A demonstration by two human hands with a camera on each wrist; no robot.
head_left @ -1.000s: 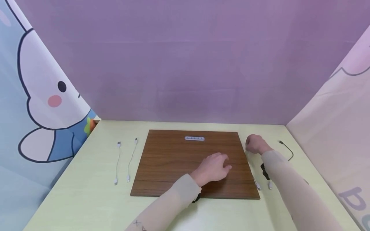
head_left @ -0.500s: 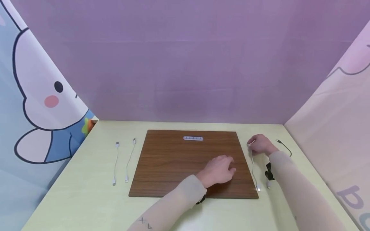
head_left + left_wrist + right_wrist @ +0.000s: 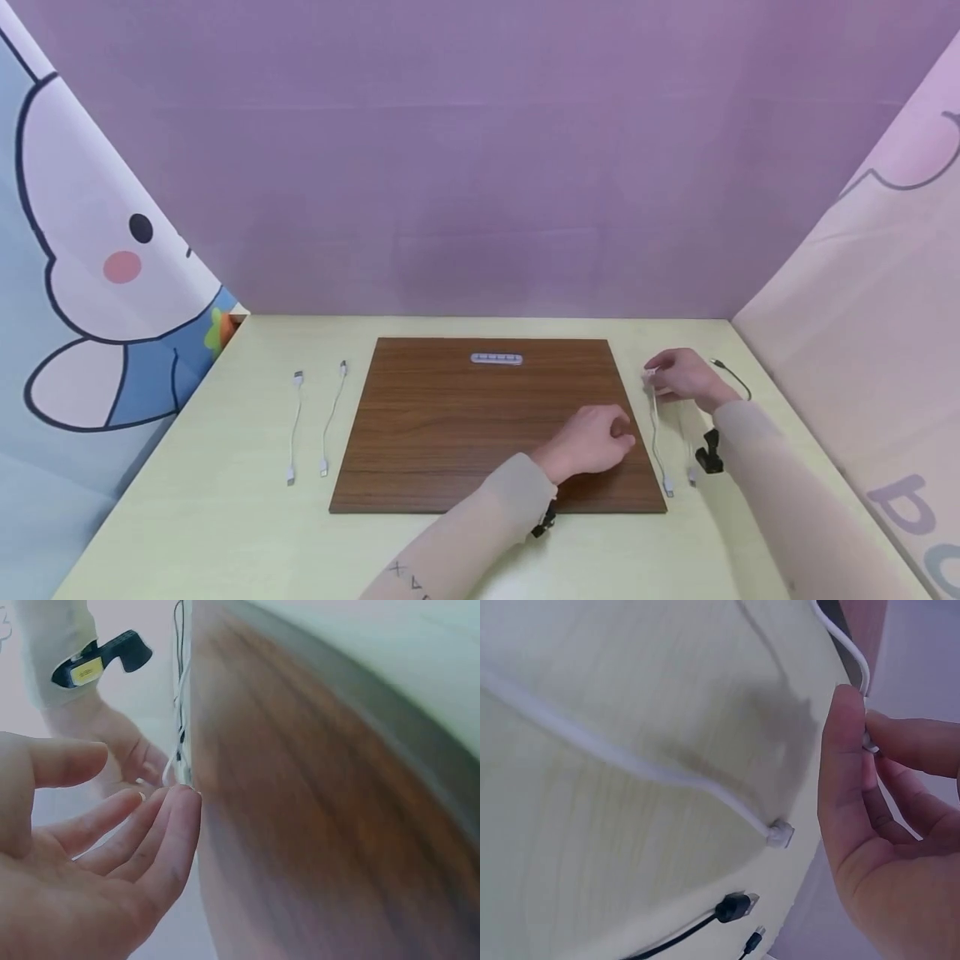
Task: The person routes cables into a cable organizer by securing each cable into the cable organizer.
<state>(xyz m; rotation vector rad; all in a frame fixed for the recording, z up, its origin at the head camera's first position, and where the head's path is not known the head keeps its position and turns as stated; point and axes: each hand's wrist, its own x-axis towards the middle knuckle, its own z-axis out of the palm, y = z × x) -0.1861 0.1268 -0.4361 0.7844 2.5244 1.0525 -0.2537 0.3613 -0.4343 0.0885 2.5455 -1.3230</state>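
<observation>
My right hand [image 3: 681,375] pinches the far end of a white USB cable [image 3: 655,433] between thumb and finger, just right of the brown wooden board [image 3: 442,425]. In the right wrist view that cable [image 3: 849,646] runs up from the fingertips, its plug mostly covered by them. The cable's near plug lies by the board's front right corner. Over the right part of the board is my left hand [image 3: 590,439], its fingers loosely bent and holding nothing. The left wrist view has this left hand [image 3: 97,862] close to the board's edge.
A second white cable [image 3: 630,757] and a black USB cable [image 3: 681,937] lie farther right, beside a small black plug [image 3: 753,942]. Two white cables [image 3: 295,429] lie left of the board. A pale slotted strip [image 3: 497,359] sits at the board's back.
My right hand has lifted the white cable's far end slightly and turned, exposing more of the cable. My left hand has slid rightward over the board toward its right edge.
</observation>
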